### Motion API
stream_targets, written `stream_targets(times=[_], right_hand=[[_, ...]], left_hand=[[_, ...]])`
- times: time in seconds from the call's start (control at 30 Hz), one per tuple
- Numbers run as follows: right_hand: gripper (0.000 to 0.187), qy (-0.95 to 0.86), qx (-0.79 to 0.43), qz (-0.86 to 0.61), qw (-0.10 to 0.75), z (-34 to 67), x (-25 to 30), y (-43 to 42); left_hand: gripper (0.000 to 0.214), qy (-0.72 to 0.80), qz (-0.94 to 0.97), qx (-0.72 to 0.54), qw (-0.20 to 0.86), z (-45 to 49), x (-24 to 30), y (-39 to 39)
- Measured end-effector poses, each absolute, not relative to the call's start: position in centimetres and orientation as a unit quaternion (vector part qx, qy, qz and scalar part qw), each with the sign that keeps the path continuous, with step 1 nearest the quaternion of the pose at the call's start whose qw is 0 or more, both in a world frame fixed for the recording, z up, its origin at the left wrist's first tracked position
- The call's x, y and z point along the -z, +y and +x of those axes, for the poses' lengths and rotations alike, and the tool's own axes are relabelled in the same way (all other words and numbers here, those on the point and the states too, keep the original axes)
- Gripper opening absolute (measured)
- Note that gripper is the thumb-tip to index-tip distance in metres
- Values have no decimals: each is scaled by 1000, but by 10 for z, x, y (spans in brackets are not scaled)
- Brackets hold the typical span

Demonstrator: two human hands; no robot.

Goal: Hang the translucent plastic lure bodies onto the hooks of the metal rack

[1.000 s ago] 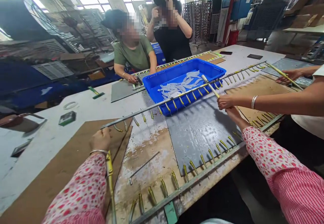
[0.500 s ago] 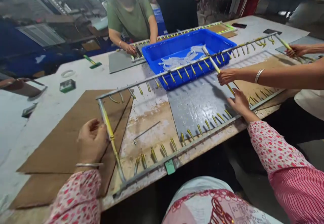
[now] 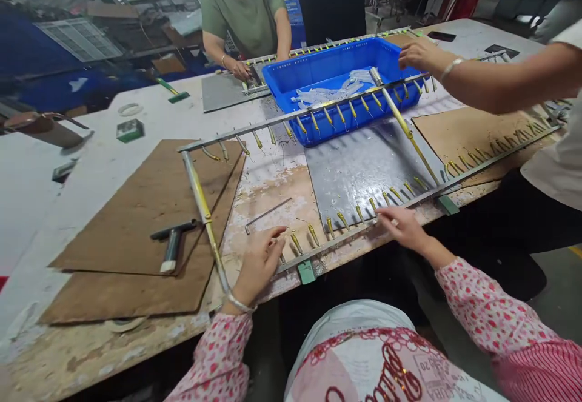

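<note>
A metal rack frame [image 3: 257,128] with a row of yellow-coated hooks along each long rail lies in front of me. My left hand [image 3: 259,262] is over the left part of its front rail [image 3: 345,238], fingers apart beside the hooks and nothing seen in them. Farther right, my right hand [image 3: 404,227] reaches to the same rail, fingers stretched out by a hook; whether they touch it I cannot tell. The yellowed left crossbar [image 3: 196,190] and middle crossbar [image 3: 402,123] join the two rails.
A blue bin [image 3: 313,74] with clear plastic pieces stands behind the far rail. A co-worker's hand [image 3: 422,56] hovers at the right. Cardboard sheets [image 3: 113,226] carry a dark T-shaped tool [image 3: 171,245]. A hex key [image 3: 268,215] lies inside the frame. Another person works behind the bin.
My left hand has gone from the left crossbar to the front rail. My right hand has left the middle crossbar and moved left along the rail. The co-worker's hand has let go of that crossbar.
</note>
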State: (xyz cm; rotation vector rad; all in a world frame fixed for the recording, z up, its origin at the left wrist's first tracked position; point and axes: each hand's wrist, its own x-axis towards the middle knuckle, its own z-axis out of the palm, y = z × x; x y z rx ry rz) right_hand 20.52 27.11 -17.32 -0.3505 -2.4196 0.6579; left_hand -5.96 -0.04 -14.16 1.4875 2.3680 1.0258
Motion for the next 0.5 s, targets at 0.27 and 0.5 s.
stream_targets(times=[0.27,0.5], right_hand=[[43,-991,-125,45,28,171,174,170],[54,-998,-67,5,-19,147,163,158]], left_hand=[[30,734,552,-373,131,-28,164,54],[23,731,493,-451,135,-27,173,55]])
